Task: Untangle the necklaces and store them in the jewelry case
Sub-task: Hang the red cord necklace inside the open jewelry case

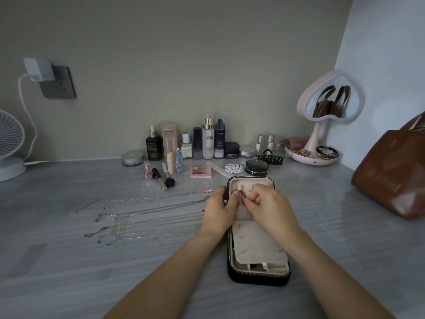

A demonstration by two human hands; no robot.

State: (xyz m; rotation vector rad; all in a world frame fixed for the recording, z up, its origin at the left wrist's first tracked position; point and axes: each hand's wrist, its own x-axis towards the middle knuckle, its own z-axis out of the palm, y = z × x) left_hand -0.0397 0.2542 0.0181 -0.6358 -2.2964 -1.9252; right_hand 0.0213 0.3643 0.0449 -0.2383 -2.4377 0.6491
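Note:
A black jewelry case [258, 273] with a pale pink lining lies open on the grey table, lid half at the far end. Both my hands meet over the lid half. My left hand [218, 210] and my right hand [271, 206] pinch a thin red cord necklace [236, 192] at a small strap tab inside the lid. Several chain necklaces lie straightened in rows to the left: a silver one with a pink charm [156, 198], another silver one [147, 211], a gold one [138, 224] and a thin pale one [133, 237].
Cosmetics bottles [208, 139], an eyeshadow palette [200, 170], a black jar [257, 167] and a hair claw [270, 157] stand behind the case. A heart-shaped mirror [331, 97] with a tray stands at the back right, a brown bag [395, 178] at right, a fan [9, 143] at left.

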